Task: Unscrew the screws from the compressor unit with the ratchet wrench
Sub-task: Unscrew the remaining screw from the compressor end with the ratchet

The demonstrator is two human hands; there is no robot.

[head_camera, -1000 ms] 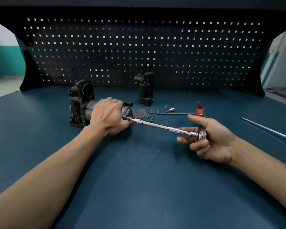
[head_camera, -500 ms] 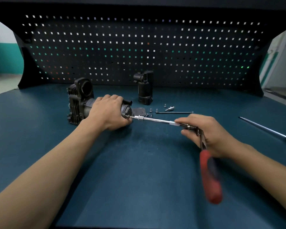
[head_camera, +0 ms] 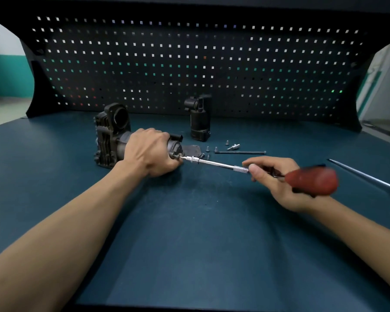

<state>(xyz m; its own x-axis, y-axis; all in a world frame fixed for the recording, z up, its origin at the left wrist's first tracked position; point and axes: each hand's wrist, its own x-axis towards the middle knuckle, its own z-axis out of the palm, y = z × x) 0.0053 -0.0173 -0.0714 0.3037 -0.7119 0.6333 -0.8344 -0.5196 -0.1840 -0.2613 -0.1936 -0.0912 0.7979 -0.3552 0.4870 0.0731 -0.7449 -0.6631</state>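
The dark compressor unit (head_camera: 109, 136) lies on its side on the blue bench top. My left hand (head_camera: 150, 152) grips its cylindrical motor end and holds it down. The ratchet wrench's silver extension bar (head_camera: 214, 162) runs from a screw on the motor's end face out to the right. My right hand (head_camera: 277, 176) holds the wrench at its head, fingers curled round the knurled end of the bar. Its red handle (head_camera: 311, 180) points right and looks blurred. Several loose screws (head_camera: 212, 149) lie just behind the bar.
A black upright part (head_camera: 199, 119) stands near the pegboard (head_camera: 189, 64). A flat dark cover plate (head_camera: 191, 150), a long thin bolt (head_camera: 240, 152) and a small silver socket bit (head_camera: 234, 147) lie behind the wrench. At the right lies a long screwdriver (head_camera: 363, 175).
The wrench's red handle swung from behind my right hand, down toward me, then out to the right. My left hand stayed on the compressor.
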